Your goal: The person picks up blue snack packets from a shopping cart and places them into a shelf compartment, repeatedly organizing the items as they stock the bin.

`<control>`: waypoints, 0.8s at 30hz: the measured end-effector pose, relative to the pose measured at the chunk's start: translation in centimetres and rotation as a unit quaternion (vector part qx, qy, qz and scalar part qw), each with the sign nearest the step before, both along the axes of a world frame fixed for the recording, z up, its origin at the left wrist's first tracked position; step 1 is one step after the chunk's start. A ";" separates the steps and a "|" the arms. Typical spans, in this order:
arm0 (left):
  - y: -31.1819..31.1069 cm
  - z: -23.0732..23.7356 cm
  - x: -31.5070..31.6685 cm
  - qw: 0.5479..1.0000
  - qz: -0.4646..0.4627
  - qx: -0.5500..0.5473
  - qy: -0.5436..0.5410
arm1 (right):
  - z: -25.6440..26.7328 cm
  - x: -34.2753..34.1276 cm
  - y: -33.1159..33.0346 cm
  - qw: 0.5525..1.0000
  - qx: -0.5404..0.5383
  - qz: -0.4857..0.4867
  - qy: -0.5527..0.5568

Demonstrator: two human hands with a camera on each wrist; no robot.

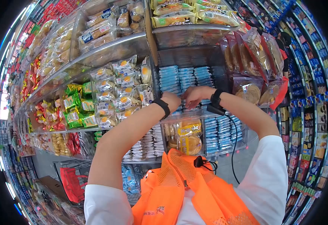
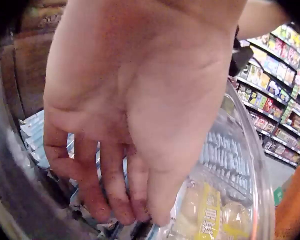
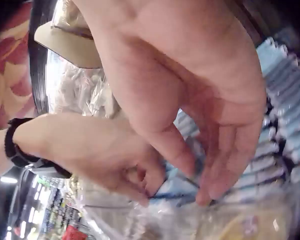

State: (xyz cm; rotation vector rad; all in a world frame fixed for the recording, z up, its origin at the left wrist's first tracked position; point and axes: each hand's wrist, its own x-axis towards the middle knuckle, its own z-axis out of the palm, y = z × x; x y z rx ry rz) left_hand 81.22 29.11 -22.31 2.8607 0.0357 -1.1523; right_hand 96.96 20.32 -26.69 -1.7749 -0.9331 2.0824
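Note:
Stacks of slim blue packets [image 1: 186,78] stand in a clear shelf bin, and both hands reach into its front part. My left hand [image 1: 170,100] is bent down at the bin's front; in the left wrist view its fingers [image 2: 115,185] point down against the blue packets [image 2: 37,135]. Beside it, my right hand [image 1: 198,96] has thumb and fingertips close together. The right wrist view shows this right hand [image 3: 190,85] pinching a blue packet [image 3: 177,186], with the left hand [image 3: 100,152] at the packet's other end. Whether the left fingers grip it is unclear.
Wrapped egg-pictured cakes [image 1: 126,90] fill the bin to the left. Large bagged round pastries [image 1: 252,56] stand at the right. Below are yellow-labelled packs [image 1: 189,138] and more blue packets [image 1: 222,131]. A black cable [image 1: 234,150] hangs from the right wrist.

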 end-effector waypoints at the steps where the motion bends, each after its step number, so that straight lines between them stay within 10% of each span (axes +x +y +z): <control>1: -0.2 0.1 -0.3 1.000 0.004 0.001 -0.011 | 0.1 0.0 0.4 0.999 -0.002 0.033 -0.010; 13: -3.5 -3.9 -1.1 0.993 0.048 0.085 -0.065 | -6.3 1.0 4.3 0.976 0.052 0.212 -0.011; 14: -4.1 -3.6 -1.0 0.986 0.099 0.090 -0.103 | -4.4 0.0 4.1 0.930 0.067 0.304 -0.194; 17: -3.9 -12.9 1.9 0.980 0.067 0.106 -0.158 | -2.3 0.9 3.7 0.962 0.140 0.222 -0.070; 19: -3.6 -8.1 -0.3 0.975 0.030 0.040 -0.218 | -3.7 1.2 3.4 0.986 0.096 0.119 -0.061; 24: -2.0 -5.8 -1.8 0.967 0.111 -0.083 -0.213 | 3.3 -1.2 3.6 0.869 0.120 0.326 -0.353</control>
